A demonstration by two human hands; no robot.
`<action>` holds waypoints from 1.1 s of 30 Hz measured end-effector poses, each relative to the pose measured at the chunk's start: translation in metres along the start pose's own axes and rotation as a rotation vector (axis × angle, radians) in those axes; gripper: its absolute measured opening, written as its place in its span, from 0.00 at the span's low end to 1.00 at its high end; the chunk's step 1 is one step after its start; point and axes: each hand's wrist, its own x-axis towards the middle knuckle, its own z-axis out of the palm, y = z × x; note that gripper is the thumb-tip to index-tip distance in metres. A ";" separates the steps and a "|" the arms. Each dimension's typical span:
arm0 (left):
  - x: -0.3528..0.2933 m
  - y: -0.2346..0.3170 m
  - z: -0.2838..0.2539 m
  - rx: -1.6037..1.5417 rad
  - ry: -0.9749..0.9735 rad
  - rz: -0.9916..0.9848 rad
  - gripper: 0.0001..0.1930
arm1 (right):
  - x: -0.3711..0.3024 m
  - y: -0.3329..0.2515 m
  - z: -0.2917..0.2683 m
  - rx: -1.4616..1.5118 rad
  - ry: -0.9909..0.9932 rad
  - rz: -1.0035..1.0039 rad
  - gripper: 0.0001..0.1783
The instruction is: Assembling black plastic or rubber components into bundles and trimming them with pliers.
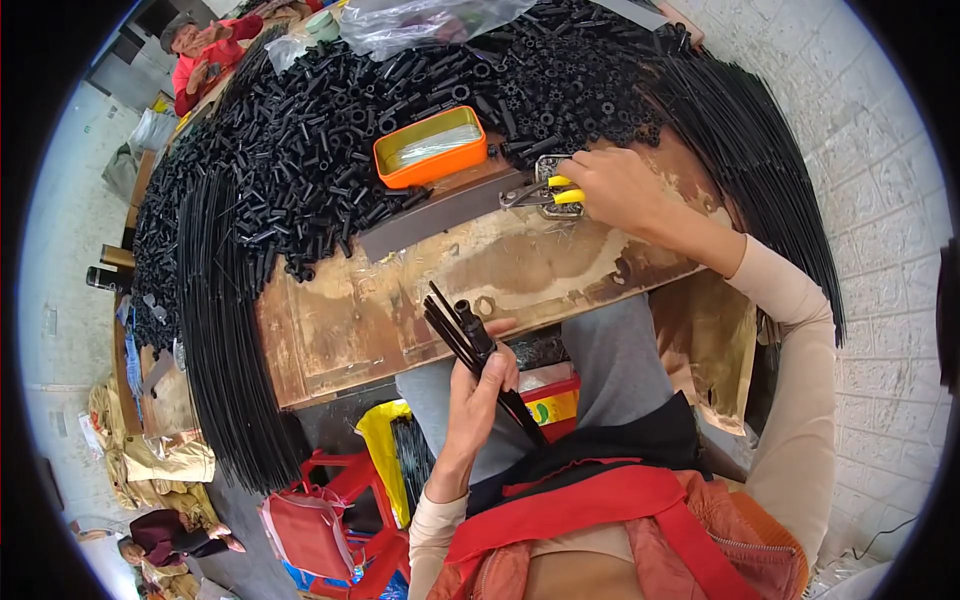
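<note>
The left hand curls around thin black rods and a short black tube near the table's front edge; the right hand clasps yellow-handled pliers over a small metal tray; an orange box stands near it, beside heaped black parts.

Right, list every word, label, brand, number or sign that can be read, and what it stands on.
No text is legible.
Red-yellow box: green patch, any print too small to read.
Orange tray: no lettering seen.
Pliers: none made out.
</note>
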 end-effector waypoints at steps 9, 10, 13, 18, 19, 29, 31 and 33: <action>-0.010 0.006 0.010 0.001 -0.044 0.016 0.21 | 0.016 0.009 -0.007 0.235 -0.022 0.124 0.07; -0.013 0.007 0.014 -0.009 -0.074 0.029 0.21 | 0.016 0.009 -0.011 0.351 -0.082 0.255 0.08; -0.028 0.011 0.022 -0.008 -0.119 0.049 0.23 | 0.017 0.011 -0.018 0.770 -0.156 0.484 0.12; -0.055 0.017 0.022 -0.021 -0.211 0.094 0.25 | -0.018 -0.036 -0.039 2.063 -0.327 0.690 0.09; -0.060 0.019 0.022 -0.022 -0.206 0.092 0.26 | -0.028 -0.057 -0.052 2.059 -0.323 0.711 0.07; -0.084 0.022 0.021 -0.022 -0.146 0.163 0.28 | -0.094 -0.159 -0.073 2.070 -0.268 0.644 0.11; -0.086 0.021 0.021 -0.018 -0.160 0.193 0.30 | -0.101 -0.171 -0.077 2.035 -0.261 0.623 0.11; -0.086 0.016 0.024 -0.051 -0.134 0.193 0.30 | -0.108 -0.182 -0.079 1.836 -0.225 0.522 0.09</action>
